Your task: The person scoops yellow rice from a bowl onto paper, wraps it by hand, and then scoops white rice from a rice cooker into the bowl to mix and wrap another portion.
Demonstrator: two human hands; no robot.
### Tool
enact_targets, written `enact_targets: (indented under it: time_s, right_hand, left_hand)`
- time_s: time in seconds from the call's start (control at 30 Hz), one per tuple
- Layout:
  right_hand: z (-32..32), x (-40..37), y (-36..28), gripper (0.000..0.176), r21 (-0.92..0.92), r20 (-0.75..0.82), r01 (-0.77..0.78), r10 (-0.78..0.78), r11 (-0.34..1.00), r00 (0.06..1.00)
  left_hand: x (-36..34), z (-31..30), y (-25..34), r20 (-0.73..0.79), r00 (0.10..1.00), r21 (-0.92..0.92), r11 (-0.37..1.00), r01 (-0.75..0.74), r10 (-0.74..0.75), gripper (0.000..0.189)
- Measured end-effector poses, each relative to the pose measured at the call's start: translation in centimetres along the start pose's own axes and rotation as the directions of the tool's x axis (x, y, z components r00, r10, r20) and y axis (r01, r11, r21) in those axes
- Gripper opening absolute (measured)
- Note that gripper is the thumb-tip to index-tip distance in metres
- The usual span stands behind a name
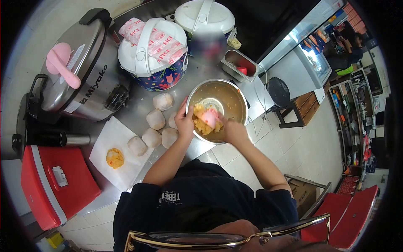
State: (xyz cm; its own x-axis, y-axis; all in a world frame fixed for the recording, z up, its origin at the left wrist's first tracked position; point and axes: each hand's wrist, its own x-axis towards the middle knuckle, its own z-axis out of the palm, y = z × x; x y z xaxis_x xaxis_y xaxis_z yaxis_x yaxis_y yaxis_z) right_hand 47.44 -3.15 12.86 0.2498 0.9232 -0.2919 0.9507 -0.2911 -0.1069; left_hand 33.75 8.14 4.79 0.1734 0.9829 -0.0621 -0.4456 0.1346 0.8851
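A steel mixing bowl [235, 95] sits tilted near the counter's edge, with a lump of yellow rice [202, 127] in it. My left hand [184, 121] grips the bowl's left rim, thumb on the inside. In my right hand [235, 132] is a pink rice paddle [210, 118], its blade pressed against the rice; its handle is mostly hidden by my fingers. To the left, a sheet of white paper [105, 140] carries a small round of yellow rice [114, 158] with a whitish patch. Several pale wrapped balls [155, 119] lie between the paper and the bowl.
A large Miyako rice cooker [86, 90] stands at the left with another pink paddle [63, 63] on its lid. Two patterned rice containers [161, 77] and a steel pan [235, 63] line the back. A red cooler box [75, 180] sits front left. Another person [342, 52] is far right.
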Motion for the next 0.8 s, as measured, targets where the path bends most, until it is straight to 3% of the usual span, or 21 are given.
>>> enact_targets:
  time_s: [0.1,0.17,0.3,0.5,0.57,0.63,0.7,0.77,0.8]
  right_hand:
    - [-2.6,0.2,0.2,0.065,0.069,0.002,-0.063,0.063,0.996,0.998]
    - [-2.6,-0.7,0.3,0.066,0.165,0.115,-0.024,0.005,0.986,0.993]
    - [-0.1,0.2,2.1,0.066,0.192,0.123,-0.101,0.078,0.976,0.989]
    - [-2.4,3.0,4.0,0.066,-0.007,-0.174,-0.165,0.161,0.986,0.971]
    - [0.3,3.1,3.4,0.065,-0.033,-0.257,-0.086,0.075,0.996,0.964]
    - [1.5,1.2,2.6,0.062,-0.119,-0.212,0.318,-0.337,0.941,0.917]
    - [-2.5,-0.5,2.5,0.053,-0.108,-0.119,0.324,-0.336,0.940,0.934]
    - [-5.1,-0.4,4.6,0.042,-0.277,0.054,0.360,-0.360,0.891,0.931]
    - [-6.2,0.0,5.3,0.042,-0.288,0.004,0.324,-0.337,0.901,0.942]
  left_hand:
    - [0.0,-0.2,-0.1,-0.038,0.999,0.009,1.000,0.002,-0.002,0.032]
    - [-0.1,-0.2,-0.1,-0.012,0.997,0.083,0.994,-0.076,0.078,0.033]
    - [-0.4,0.0,0.3,-0.022,0.999,0.028,0.999,-0.030,0.030,0.032]
    - [-0.6,0.1,0.4,-0.019,0.993,-0.084,0.990,0.113,-0.115,0.033]
    - [-0.5,0.6,0.3,0.024,0.999,0.074,0.996,-0.045,0.044,0.033]
    - [0.3,-0.1,0.5,0.001,0.998,0.095,0.994,-0.062,0.062,0.033]
    - [0.5,-0.2,0.6,-0.022,0.997,0.116,0.990,-0.077,0.080,0.034]
    - [0.1,-0.1,1.2,0.008,1.000,0.000,1.000,0.018,-0.018,0.034]
    - [0.0,0.0,1.3,0.009,1.000,0.003,1.000,0.022,-0.022,0.034]
